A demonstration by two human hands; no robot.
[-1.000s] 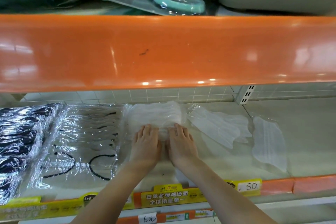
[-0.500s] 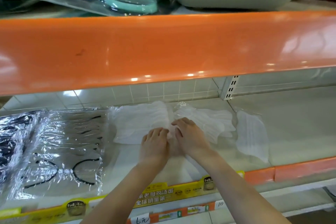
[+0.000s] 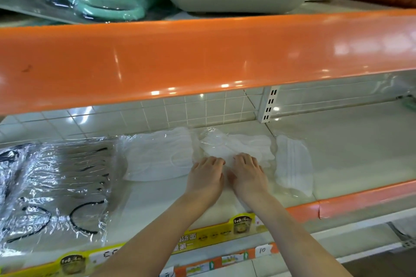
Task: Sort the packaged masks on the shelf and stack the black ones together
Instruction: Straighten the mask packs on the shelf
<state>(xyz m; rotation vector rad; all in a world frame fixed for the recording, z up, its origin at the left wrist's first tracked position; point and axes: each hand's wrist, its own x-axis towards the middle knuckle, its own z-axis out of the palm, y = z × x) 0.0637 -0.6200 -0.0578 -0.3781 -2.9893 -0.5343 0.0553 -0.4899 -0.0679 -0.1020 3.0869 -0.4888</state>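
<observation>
Both hands are laid side by side at the centre of the frame on the shelf (image 3: pixel 349 153). The left hand (image 3: pixel 206 177) and the right hand (image 3: pixel 246 176) have their fingers bent down onto a clear-wrapped white mask pack (image 3: pixel 236 148), which appears to be pressed or pinched at its near edge; whether the film is actually gripped cannot be told.

The step in hand is judged to be the tidying of the white packs, so that they are kept apart from the black ones. It would be done well if the slippery film were gathered with both hands evenly, the pack slid flat along the shelf and not lifted by one corner, and the neighbouring stack of white masks (image 3: pixel 157 155), just to the left and touching it, left undisturbed. A single white mask (image 3: pixel 292 164) lies just to the right, its long axis running from the back of the shelf toward the front lip.

The pack under the hands is stretched across the frame, left to right, with its crumpled end pointing toward the upper centre.

The black masks (image 3: pixel 10 173) are seen at the far left edge, well apart from the hands, beside a pack with black ear loops (image 3: pixel 67 186) whose long axis runs front to back.
</observation>
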